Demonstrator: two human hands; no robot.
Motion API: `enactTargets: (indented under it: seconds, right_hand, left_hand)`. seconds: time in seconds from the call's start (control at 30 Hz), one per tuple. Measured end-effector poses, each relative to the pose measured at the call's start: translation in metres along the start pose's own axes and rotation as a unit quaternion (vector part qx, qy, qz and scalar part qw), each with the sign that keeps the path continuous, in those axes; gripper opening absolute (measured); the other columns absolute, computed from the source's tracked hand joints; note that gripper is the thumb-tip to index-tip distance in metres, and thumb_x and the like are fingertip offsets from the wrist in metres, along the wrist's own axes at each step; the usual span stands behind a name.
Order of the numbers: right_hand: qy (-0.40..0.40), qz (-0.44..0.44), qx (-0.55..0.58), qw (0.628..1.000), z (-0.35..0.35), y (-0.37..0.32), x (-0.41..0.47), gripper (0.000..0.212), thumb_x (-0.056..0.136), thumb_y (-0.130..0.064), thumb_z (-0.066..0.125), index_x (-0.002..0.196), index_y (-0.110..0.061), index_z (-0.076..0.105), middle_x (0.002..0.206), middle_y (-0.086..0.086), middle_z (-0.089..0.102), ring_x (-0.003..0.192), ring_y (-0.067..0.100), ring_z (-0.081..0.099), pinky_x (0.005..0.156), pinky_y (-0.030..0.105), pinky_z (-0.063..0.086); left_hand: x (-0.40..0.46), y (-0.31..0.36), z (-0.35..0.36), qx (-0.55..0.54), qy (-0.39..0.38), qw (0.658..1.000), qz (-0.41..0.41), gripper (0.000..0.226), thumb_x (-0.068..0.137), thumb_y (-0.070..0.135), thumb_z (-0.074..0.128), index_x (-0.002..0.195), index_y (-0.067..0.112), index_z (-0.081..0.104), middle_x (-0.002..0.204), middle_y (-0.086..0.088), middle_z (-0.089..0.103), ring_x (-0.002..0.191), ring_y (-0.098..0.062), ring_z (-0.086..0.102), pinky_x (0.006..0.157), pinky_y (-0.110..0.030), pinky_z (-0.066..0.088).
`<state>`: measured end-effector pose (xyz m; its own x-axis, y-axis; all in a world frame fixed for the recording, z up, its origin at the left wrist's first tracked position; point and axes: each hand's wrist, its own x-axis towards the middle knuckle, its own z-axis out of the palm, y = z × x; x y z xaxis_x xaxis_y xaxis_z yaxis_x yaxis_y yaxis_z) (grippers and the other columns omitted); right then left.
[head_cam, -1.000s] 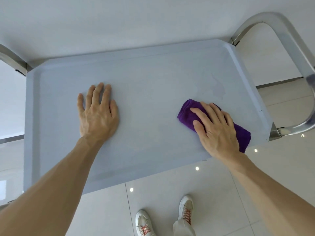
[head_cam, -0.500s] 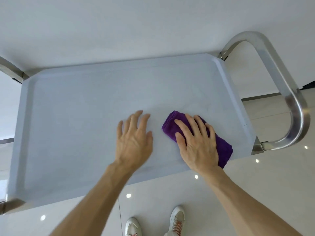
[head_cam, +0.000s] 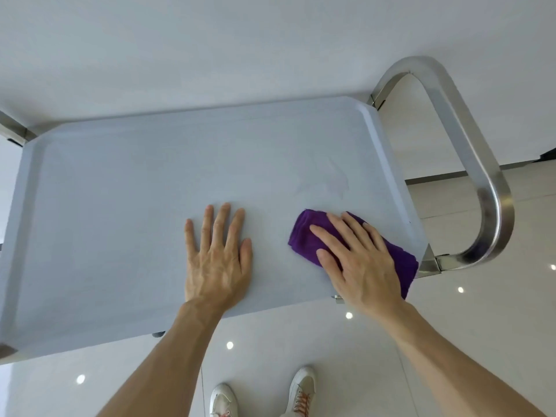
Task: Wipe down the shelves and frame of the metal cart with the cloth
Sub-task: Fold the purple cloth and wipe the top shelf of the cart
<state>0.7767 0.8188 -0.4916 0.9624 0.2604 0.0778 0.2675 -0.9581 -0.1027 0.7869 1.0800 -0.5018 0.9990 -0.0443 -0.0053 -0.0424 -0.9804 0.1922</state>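
Pale grey-blue metal formed the top shelf (head_cam: 126, 206) of the cart, a broad tray with a raised rim and cut corners that filled most of the view. White wall lay beyond its far edge, and glossy white floor tiles (head_cam: 481, 326) with bright light reflections lay below its near edge. A polished steel handle loop (head_cam: 487, 188) stood off the right end of the shelf, joined to the frame at the far right corner and at the near right corner. A short length of steel frame (head_cam: 12, 124) showed at the far left corner.

The left hand (head_cam: 218, 260) lay flat on the shelf surface near the middle of the near edge, palm down, fingers straight and slightly spread, holding nothing. The right hand (head_cam: 361, 263) lay palm down on a folded purple cloth (head_cam: 304, 236), fingers extended across the fabric and pressing it onto the shelf; neither hand formed a closed grip. The cloth rested on the right part of the shelf, close to the near right corner, its right end reaching the shelf rim beside the lower handle mount. The two hands were near each other but apart, with bare shelf between them. A faint smear (head_cam: 337, 188) marked the surface just beyond the cloth.

Two white shoes (head_cam: 301, 389) with orange laces stood on the floor at the bottom of the view.
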Motion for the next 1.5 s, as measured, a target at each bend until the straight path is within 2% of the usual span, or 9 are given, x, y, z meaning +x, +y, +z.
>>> enactTargets:
  seconds: [0.13, 0.3, 0.47, 0.63, 0.83, 1.0, 1.17, 1.3, 1.5]
  right_hand:
    - [-0.010, 0.086, -0.028, 0.996, -0.017, 0.063, 0.010, 0.044, 0.105, -0.043, 0.031, 0.143, -0.031, 0.050, 0.151, 0.001, 0.048, 0.142, 0.024, 0.040, 0.113, 0.045, 0.032]
    - [0.026, 0.222, -0.010, 0.975, -0.001, -0.003, 0.048, 0.045, 0.105, -0.043, 0.033, 0.145, -0.031, 0.048, 0.155, 0.004, 0.043, 0.143, 0.031, 0.037, 0.114, 0.053, 0.027]
    - [0.006, 0.059, 0.038, 0.998, 0.010, -0.076, 0.028, 0.042, 0.105, -0.044, 0.035, 0.145, -0.036, 0.047, 0.156, 0.000, 0.042, 0.144, 0.029, 0.037, 0.115, 0.053, 0.028]
    - [-0.044, -0.034, 0.023, 0.998, 0.000, -0.018, -0.008, 0.044, 0.106, -0.047, 0.033, 0.149, -0.041, 0.041, 0.160, -0.006, 0.035, 0.149, 0.021, 0.029, 0.119, 0.047, 0.027]
    - [-0.029, 0.090, -0.015, 0.995, -0.010, 0.045, 0.046, 0.047, 0.106, -0.045, 0.027, 0.146, -0.032, 0.047, 0.154, 0.003, 0.044, 0.142, 0.030, 0.040, 0.112, 0.048, 0.033]
    - [-0.008, 0.228, 0.002, 0.974, 0.007, 0.009, 0.128, 0.048, 0.105, -0.048, 0.025, 0.151, -0.036, 0.036, 0.161, 0.000, 0.033, 0.147, 0.032, 0.028, 0.118, 0.054, 0.020]
    - [-0.001, 0.033, 0.024, 0.999, 0.013, -0.059, 0.101, 0.044, 0.105, -0.046, 0.033, 0.146, -0.035, 0.046, 0.157, 0.001, 0.041, 0.144, 0.032, 0.037, 0.115, 0.053, 0.027]
    - [-0.045, -0.084, 0.035, 0.995, 0.013, -0.043, 0.040, 0.045, 0.107, -0.046, 0.034, 0.152, -0.040, 0.034, 0.163, -0.006, 0.028, 0.151, 0.023, 0.024, 0.119, 0.050, 0.024]
    - [-0.034, -0.002, -0.001, 0.999, 0.003, 0.019, 0.086, 0.044, 0.107, -0.043, 0.029, 0.148, -0.035, 0.045, 0.156, 0.001, 0.042, 0.144, 0.028, 0.038, 0.113, 0.049, 0.032]
  left_hand:
    - [0.000, 0.003, -0.001, -0.008, 0.002, 1.000, -0.007, 0.054, 0.099, 0.038, 0.027, 0.151, 0.021, 0.031, 0.159, -0.004, 0.028, 0.150, -0.026, 0.014, 0.120, -0.055, 0.006]
    - [0.000, 0.002, -0.003, -0.006, 0.000, 1.000, -0.009, 0.053, 0.099, 0.037, 0.027, 0.150, 0.021, 0.032, 0.159, -0.004, 0.028, 0.150, -0.026, 0.013, 0.120, -0.054, 0.004]
    - [-0.001, 0.001, -0.004, -0.008, -0.001, 1.000, -0.009, 0.052, 0.100, 0.037, 0.029, 0.150, 0.021, 0.032, 0.158, -0.004, 0.029, 0.150, -0.025, 0.015, 0.120, -0.055, 0.008]
    - [0.000, 0.002, -0.004, -0.016, 0.000, 1.000, -0.006, 0.053, 0.100, 0.038, 0.027, 0.150, 0.022, 0.031, 0.158, -0.004, 0.030, 0.150, -0.025, 0.014, 0.120, -0.054, 0.008]
    - [0.002, 0.002, -0.004, -0.016, 0.000, 1.000, -0.008, 0.053, 0.100, 0.038, 0.026, 0.149, 0.020, 0.034, 0.158, -0.005, 0.031, 0.150, -0.026, 0.016, 0.120, -0.055, 0.009]
    - [0.002, 0.001, -0.003, -0.013, -0.004, 1.000, -0.004, 0.054, 0.099, 0.037, 0.029, 0.149, 0.020, 0.036, 0.157, -0.005, 0.032, 0.149, -0.027, 0.017, 0.119, -0.056, 0.009]
    - [0.003, 0.001, -0.004, -0.015, -0.004, 1.000, -0.003, 0.054, 0.098, 0.037, 0.029, 0.149, 0.019, 0.036, 0.157, -0.006, 0.033, 0.149, -0.027, 0.019, 0.119, -0.056, 0.011]
    - [0.002, 0.000, -0.005, -0.020, -0.002, 1.000, 0.000, 0.054, 0.098, 0.037, 0.029, 0.148, 0.020, 0.038, 0.157, -0.006, 0.033, 0.149, -0.027, 0.020, 0.119, -0.057, 0.013]
    - [0.004, 0.002, -0.006, -0.024, -0.013, 1.000, 0.000, 0.054, 0.099, 0.037, 0.030, 0.149, 0.020, 0.038, 0.157, -0.005, 0.033, 0.149, -0.027, 0.019, 0.119, -0.057, 0.013]
